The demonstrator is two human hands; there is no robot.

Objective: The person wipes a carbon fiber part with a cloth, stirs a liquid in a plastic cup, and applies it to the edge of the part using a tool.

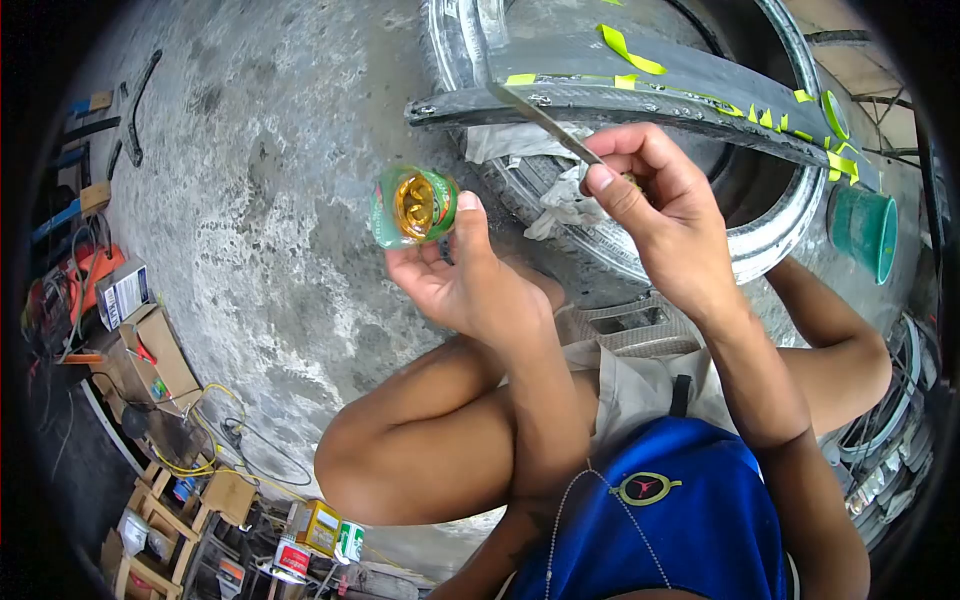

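Note:
My left hand point(465, 270) is wrapped round a cut-off green plastic bottle point(384, 215), tilted so that the amber liquid point(414, 205) inside shows. In my right hand point(675, 205) a narrow metal blade point(540, 120) is pinched between thumb and fingers, its tip pointing up and left. Its grip end is hidden in the fingers. Behind the blade lies a long dark curved panel point(680, 103) with strips of yellow-green tape point(632, 52) along it. The panel rests across a large tyre point(545, 205), with crumpled whitish cloth point(575, 200) beneath it.
A green bucket point(860, 232) stands right of the tyre. To the left lie cardboard boxes point(160, 355), cables point(215, 425) and an orange machine point(95, 280). Several tins point(318, 528) sit at lower left. Grey stained concrete floor point(260, 180) stretches between.

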